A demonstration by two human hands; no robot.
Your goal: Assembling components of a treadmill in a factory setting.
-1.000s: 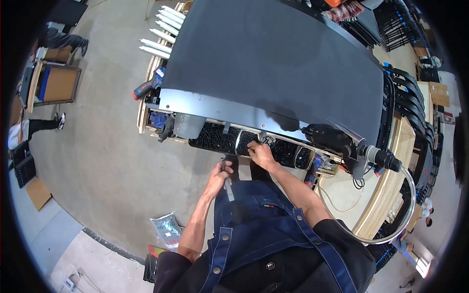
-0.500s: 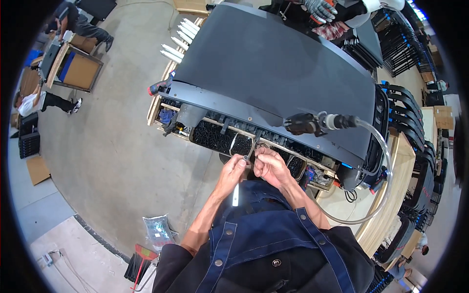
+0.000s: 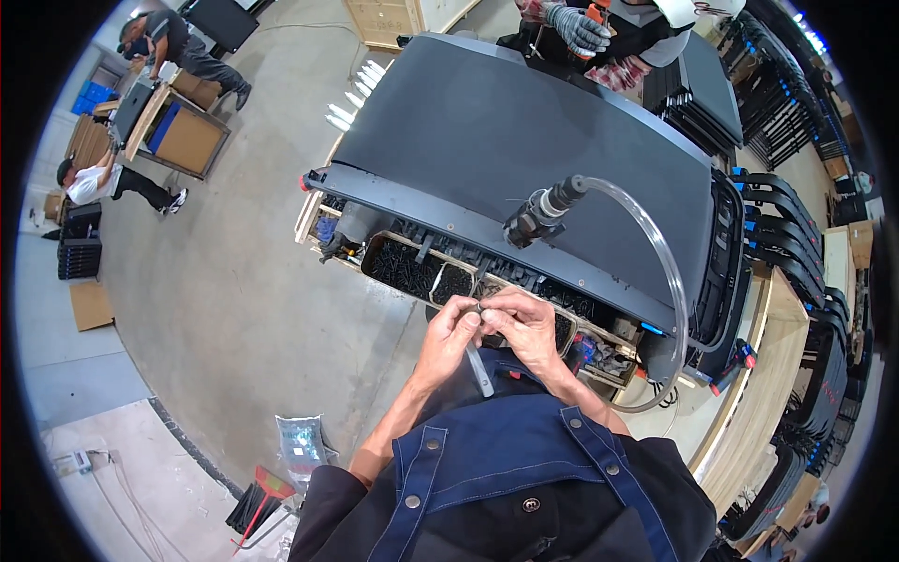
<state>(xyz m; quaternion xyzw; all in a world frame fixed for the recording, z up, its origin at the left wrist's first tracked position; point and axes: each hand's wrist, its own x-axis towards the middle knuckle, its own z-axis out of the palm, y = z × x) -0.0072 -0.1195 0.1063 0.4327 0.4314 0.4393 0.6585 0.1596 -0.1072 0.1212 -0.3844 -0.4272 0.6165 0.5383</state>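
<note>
My left hand is closed round a silver wrench, whose handle slants down toward my apron. At the wrench's upper end, the fingertips of my right hand are pinched together, touching the left fingers. A small dark piece seems to sit between them, too small to name. Just beyond my hands, a tray of dark screws and a smaller tray of dark small parts line the near side of a large dark-grey flat deck.
A black air tool on a clear hose hangs over the deck's near edge. Across the deck, a co-worker's gloved hand is beside an orange tool. A wooden crate stands at right; two people are far left.
The wrench handle has swung from upright to slanting right, and my hands have come together at its head. The air tool has shifted left in view.
</note>
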